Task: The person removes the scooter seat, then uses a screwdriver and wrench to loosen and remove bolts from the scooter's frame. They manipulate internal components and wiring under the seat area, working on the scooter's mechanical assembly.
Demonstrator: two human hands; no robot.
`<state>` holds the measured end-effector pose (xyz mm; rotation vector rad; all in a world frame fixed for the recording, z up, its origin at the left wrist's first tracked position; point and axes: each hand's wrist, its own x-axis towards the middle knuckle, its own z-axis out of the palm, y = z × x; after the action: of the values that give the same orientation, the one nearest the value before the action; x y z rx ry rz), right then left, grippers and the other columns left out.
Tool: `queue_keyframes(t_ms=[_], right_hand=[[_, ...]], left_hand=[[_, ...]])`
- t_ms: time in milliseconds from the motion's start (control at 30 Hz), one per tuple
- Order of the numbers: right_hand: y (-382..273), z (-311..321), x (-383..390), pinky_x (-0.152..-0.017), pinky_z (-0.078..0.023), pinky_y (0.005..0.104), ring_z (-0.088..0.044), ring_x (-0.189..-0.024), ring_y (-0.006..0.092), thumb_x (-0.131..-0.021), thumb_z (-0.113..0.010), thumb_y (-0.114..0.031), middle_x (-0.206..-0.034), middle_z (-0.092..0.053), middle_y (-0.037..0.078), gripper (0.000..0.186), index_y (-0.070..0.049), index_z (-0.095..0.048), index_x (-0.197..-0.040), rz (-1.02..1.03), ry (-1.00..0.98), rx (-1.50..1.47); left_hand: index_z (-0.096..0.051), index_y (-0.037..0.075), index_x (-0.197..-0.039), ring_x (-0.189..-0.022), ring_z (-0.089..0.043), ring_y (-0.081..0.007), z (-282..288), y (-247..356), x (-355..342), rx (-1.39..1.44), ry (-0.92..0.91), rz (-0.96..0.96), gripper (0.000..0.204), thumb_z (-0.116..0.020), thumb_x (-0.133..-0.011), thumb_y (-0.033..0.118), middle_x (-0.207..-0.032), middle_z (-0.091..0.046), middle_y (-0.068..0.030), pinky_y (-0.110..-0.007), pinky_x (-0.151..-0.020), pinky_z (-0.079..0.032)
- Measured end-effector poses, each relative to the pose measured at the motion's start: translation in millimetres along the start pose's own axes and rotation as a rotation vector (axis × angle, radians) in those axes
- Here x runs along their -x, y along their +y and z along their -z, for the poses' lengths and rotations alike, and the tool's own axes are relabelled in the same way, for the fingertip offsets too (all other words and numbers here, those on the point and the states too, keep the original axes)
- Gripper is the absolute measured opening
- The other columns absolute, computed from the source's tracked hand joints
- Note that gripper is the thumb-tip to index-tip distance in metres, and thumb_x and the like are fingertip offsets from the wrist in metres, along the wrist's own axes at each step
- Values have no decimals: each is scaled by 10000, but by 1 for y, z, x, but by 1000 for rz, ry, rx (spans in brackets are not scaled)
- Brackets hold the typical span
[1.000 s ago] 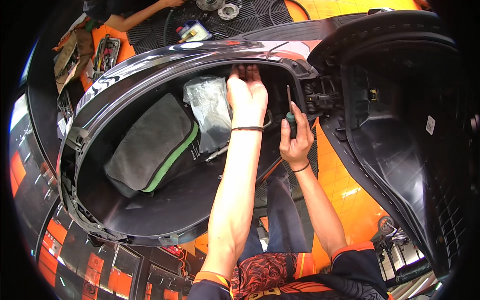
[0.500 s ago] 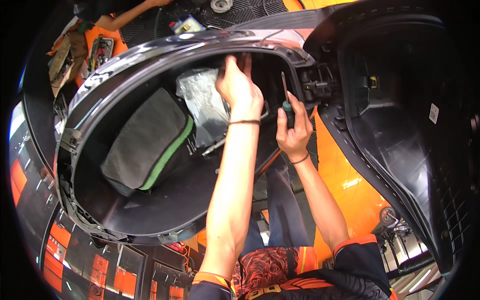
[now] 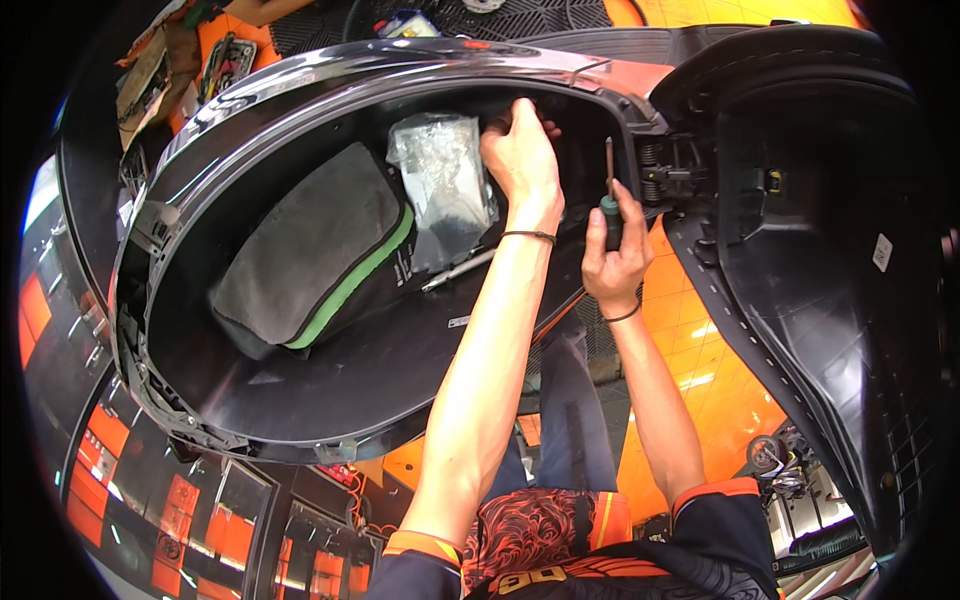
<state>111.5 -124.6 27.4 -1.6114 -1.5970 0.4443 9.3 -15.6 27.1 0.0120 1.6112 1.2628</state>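
Note:
My right hand [image 3: 617,262] grips a screwdriver [image 3: 610,205] by its dark green handle, and the thin shaft points away from me. It is at the near right rim of a black under-seat storage bin [image 3: 300,415]. My left hand [image 3: 524,165] reaches into the bin's far right part. Its fingers are curled and partly hidden; whatever they hold cannot be made out. Beside this hand lies a clear plastic bag [image 3: 440,165] with dark contents. Left of the bag rests a dark grey pouch or cloth [image 3: 315,240] with a green edge. A slim metal rod [image 3: 458,271] is under my left forearm.
The raised black seat [image 3: 770,290] stands at the right on its hinge [image 3: 670,172]. Glossy scooter bodywork [image 3: 350,62] borders the bin's far side. An open tool case [image 3: 228,62] lies at the far left on the orange floor. Orange and black cabinets [image 3: 175,510] are at the lower left.
The view has shifted, so the bin and seat appear slightly higher and further right. My left hand's fingers look more curled than before. The screwdriver stays in my right hand.

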Motion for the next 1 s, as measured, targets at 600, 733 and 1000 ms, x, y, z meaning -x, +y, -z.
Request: queue_keyframes(t_ms=[600, 733, 1000], right_hand=[[-88, -46, -23, -668, -518, 407, -617, -671, 296, -941, -648, -109, -802, -646, 143, 512, -194, -571, -1440, -163, -431, -412], [-116, -91, -39, -648, -513, 427, -613, -677, 338, -940, -643, -144, -754, -624, 142, 460, -223, -610, -1393, -143, -439, -436], [-128, -106, -37, -672, -526, 426, -655, -720, 369, -944, -641, -129, -841, -690, 190, 408, -155, -642, -1351, -135, -403, -421]], left_hand=[[-688, -34, -1165, -955, -696, -160, 157, 116, -6, -727, -322, -333, 314, -574, -1037, 229, -1068, -748, -118, -286, -831, -536], [-701, -28, -1153, -977, -671, -134, 136, 132, -11, -580, -344, -464, 297, -576, -1031, 211, -1063, -746, -100, -285, -841, -530], [-731, -24, -1066, -849, -669, -136, 146, 124, -33, -591, -281, -617, 244, -643, -974, 184, -942, -756, -106, -289, -785, -517]])
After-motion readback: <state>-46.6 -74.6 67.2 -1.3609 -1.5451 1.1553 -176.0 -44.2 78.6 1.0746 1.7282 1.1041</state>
